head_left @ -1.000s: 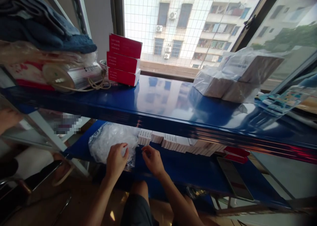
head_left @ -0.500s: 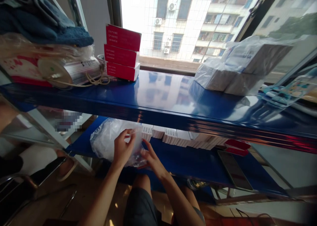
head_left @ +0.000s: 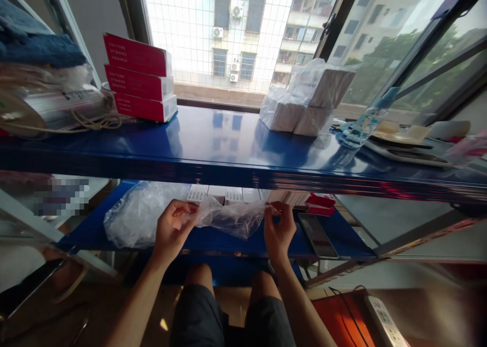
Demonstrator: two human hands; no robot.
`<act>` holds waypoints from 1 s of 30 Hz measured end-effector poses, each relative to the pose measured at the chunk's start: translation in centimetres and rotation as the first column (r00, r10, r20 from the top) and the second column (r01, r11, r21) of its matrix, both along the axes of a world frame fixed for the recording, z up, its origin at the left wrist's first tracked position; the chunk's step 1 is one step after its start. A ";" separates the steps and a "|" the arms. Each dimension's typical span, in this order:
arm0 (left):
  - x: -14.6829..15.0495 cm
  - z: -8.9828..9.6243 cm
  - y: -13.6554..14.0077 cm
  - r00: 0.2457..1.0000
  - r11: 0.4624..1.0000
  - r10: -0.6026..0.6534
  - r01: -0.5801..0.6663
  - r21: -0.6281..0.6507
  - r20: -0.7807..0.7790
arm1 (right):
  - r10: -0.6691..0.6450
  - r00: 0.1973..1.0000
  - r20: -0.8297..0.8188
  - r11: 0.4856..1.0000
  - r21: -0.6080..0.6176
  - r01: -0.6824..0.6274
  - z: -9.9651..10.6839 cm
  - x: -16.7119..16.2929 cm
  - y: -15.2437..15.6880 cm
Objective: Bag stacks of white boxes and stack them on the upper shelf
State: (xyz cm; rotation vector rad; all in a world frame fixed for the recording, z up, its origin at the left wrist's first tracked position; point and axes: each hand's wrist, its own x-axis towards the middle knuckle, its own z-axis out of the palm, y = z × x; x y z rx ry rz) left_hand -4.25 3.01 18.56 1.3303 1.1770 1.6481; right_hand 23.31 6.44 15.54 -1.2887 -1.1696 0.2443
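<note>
A clear plastic bag (head_left: 232, 219) is stretched sideways between my two hands, above the lower blue shelf. My left hand (head_left: 175, 225) pinches its left end, thumb against fingers. At the other end, my right hand (head_left: 279, 225) pinches the plastic the same way. Left of my left hand lies a heap of clear plastic bags (head_left: 133, 217). Behind the stretched bag, a row of white boxes (head_left: 234, 195) stands on the lower shelf, partly covered by the plastic and the upper shelf's edge.
The upper blue shelf (head_left: 216, 149) carries stacked red boxes (head_left: 137, 78) and plastic-wrapped boxes (head_left: 304, 103). A phone (head_left: 317, 235) and red boxes (head_left: 321, 203) lie right of my right hand. A power strip (head_left: 386, 319) sits at the lower right.
My hands have moved apart, my right hand farther right, and a single bag is now spread between them, away from the heap. The view has turned to the right.
</note>
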 end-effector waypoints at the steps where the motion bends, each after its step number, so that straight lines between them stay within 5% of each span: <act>1: 0.5 -0.2 -0.4 0.999 0.999 -0.049 0.049 -0.023 -0.005 | 0.127 0.988 0.088 0.992 -0.039 -0.124 0.3 0.6 -0.6; 3: 1.1 -0.6 -0.7 0.981 0.972 -0.194 0.188 -0.141 -0.029 | 0.471 0.862 0.185 0.875 -0.224 -0.430 0.5 1.7 -1.5; 5: 1.5 -0.6 -0.2 0.949 0.915 -0.308 0.279 -0.290 -0.059 | 0.736 0.664 0.135 0.652 -0.404 -0.641 0.8 2.7 -1.8; 7: 1.8 0.1 0.7 0.939 0.887 -0.328 0.268 -0.376 -0.105 | 0.851 0.523 0.050 0.474 -0.502 -0.723 1.7 3.3 -1.6; 8: 2.1 0.7 1.2 0.940 0.901 -0.305 0.233 -0.366 -0.152 | 0.863 0.503 0.046 0.451 -0.518 -0.727 2.3 3.4 -1.4; 9: 2.5 1.4 1.6 0.940 0.933 -0.258 0.183 -0.309 -0.223 | 0.841 0.535 0.085 0.500 -0.500 -0.707 3.1 3.4 -1.3; 12: 3.7 3.2 2.0 0.857 0.995 -0.016 0.065 0.077 -0.515 | 0.489 0.789 0.372 0.872 -0.200 -0.446 5.0 2.9 -1.3; 13: 4.1 3.4 1.9 0.810 0.979 0.067 0.058 0.193 -0.583 | 0.351 0.809 0.471 0.932 -0.090 -0.352 5.3 2.8 -1.5; 15: 4.5 2.8 1.5 0.733 0.958 0.117 0.094 0.270 -0.670 | 0.303 0.656 0.691 0.935 -0.082 -0.345 5.0 3.0 -1.9; 18: 4.5 -0.2 0.8 0.635 0.981 -0.029 0.165 0.098 -0.772 | 0.597 0.129 0.792 0.763 -0.510 -0.398 3.2 4.0 -2.8; 19: 4.4 -1.4 0.5 0.596 0.985 -0.067 0.165 0.040 -0.800 | 0.653 0.043 0.756 0.715 -0.596 -0.365 2.5 4.3 -3.0; 21: 4.3 -3.5 -0.2 0.541 0.994 -0.061 0.109 -0.002 -0.839 | 0.681 0.060 0.730 0.705 -0.632 -0.321 1.6 4.8 -3.7; 23: 4.4 -4.6 -0.9 0.493 0.997 -0.021 0.072 0.016 -0.870 | 0.641 0.155 0.752 0.754 -0.579 -0.311 1.3 4.8 -4.2; 30: 4.9 -4.2 -1.0 0.449 0.983 0.012 0.158 0.093 -0.893 | 0.613 0.127 0.780 0.788 -0.594 -0.159 2.0 4.1 -3.2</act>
